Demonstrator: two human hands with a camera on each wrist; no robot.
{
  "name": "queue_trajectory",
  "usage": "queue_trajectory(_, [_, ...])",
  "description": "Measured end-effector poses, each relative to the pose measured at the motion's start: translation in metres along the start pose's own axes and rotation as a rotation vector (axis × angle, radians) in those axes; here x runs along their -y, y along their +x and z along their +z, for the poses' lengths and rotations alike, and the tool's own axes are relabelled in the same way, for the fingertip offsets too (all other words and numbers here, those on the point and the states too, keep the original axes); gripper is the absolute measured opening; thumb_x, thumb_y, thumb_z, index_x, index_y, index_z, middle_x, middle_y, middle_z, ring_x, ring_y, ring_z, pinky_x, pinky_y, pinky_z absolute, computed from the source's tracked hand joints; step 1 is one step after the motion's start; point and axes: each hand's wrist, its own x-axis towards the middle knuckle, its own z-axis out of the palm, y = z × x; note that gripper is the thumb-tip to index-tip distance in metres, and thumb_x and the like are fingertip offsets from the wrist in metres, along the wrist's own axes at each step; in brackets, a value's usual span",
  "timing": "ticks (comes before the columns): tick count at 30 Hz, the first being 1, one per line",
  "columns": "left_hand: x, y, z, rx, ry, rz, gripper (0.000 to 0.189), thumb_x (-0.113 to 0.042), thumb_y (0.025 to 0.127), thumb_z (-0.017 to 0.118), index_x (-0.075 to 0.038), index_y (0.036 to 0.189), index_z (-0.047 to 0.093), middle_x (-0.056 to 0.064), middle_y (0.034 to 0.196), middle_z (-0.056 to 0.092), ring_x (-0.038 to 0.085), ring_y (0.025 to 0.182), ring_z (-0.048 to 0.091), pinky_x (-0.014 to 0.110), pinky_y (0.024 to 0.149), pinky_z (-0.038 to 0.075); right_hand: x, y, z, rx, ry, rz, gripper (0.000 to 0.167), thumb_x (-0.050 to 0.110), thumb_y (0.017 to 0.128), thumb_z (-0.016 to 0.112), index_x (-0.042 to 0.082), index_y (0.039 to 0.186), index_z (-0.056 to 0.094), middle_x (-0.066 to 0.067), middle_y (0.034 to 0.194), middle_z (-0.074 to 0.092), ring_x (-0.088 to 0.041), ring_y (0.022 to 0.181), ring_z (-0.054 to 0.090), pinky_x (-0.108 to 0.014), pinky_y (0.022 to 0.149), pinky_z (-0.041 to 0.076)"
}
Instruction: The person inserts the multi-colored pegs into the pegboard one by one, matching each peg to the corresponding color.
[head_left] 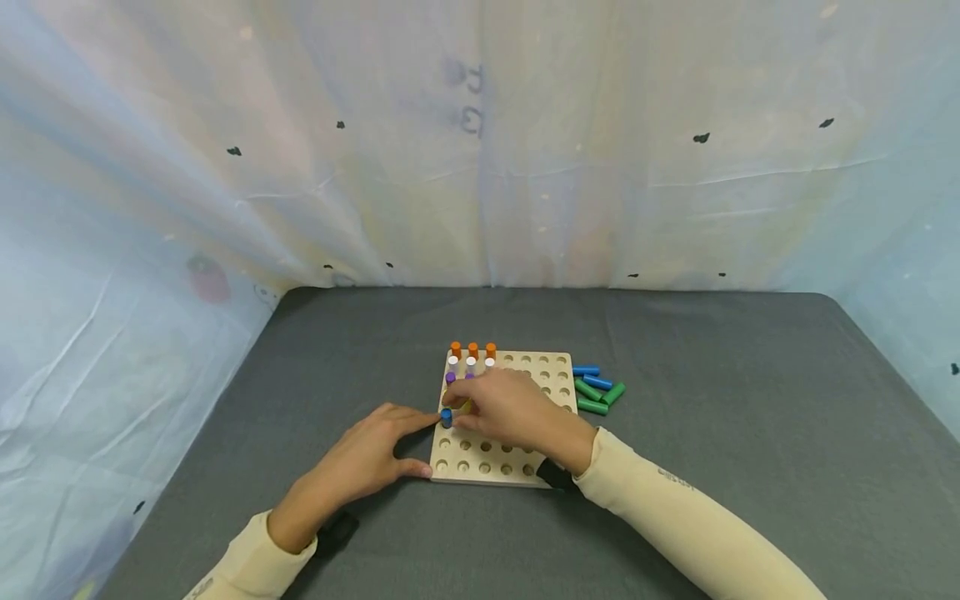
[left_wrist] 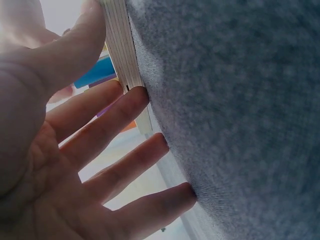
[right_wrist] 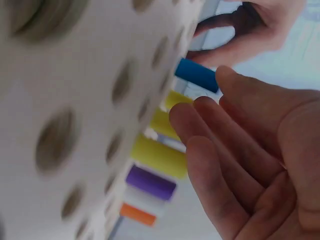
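Observation:
A wooden pegboard [head_left: 495, 481] lies on the grey table with short coloured pegs standing at its left side. My left hand [head_left: 367, 450] steadies the board's left edge with thumb and fingers extended. Over the board, my right hand [head_left: 517, 408] is beside an upright blue peg [head_left: 446, 417] in the left column. In the right wrist view the thumb is at the free end of that blue peg [right_wrist: 196, 75], and the other fingers lie near the yellow pegs [right_wrist: 159, 156]. Behind them stand purple [head_left: 450, 378], white [head_left: 453, 362] and orange pegs [head_left: 472, 348]. My right hand partly hides the yellow row.
Loose blue pegs [head_left: 597, 382] and green pegs [head_left: 592, 407] lie on the grey tablecloth [head_left: 712, 400] just right of the board. A pale curtain [head_left: 555, 167] hangs behind the table and along its sides.

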Motion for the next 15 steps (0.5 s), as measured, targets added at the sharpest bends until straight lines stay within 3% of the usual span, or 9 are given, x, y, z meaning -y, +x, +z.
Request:
queue_trajectory(7, [-0.002,0.002,0.000,0.009,0.017,-0.023,0.068,-0.040,0.076,0.083,-0.021,0.138,0.061,0.000,0.136,0.063,0.025,0.127,0.055,0.052,0.099,0.049,-0.030,-0.027,-0.023,-0.084,-0.009,0.013,0.027,0.026,0.091,0.074,0.021,0.117,0.072,0.007,0.108,0.075,-0.008,0.088,0.070,-0.028,0.073,0.054])
queue_trajectory(15, [-0.003,0.004,0.000,0.013,0.011,-0.029,0.070,-0.039,0.077,0.083,-0.020,0.140,0.060,0.002,0.139,0.061,0.026,0.130,0.053,0.052,0.103,0.047,-0.119,-0.072,-0.042,-0.182,-0.095,0.134,0.030,0.021,0.091,0.074,0.016,0.121,0.071,0.001,0.111,0.074,-0.016,0.093,0.070,-0.039,0.076,0.056])
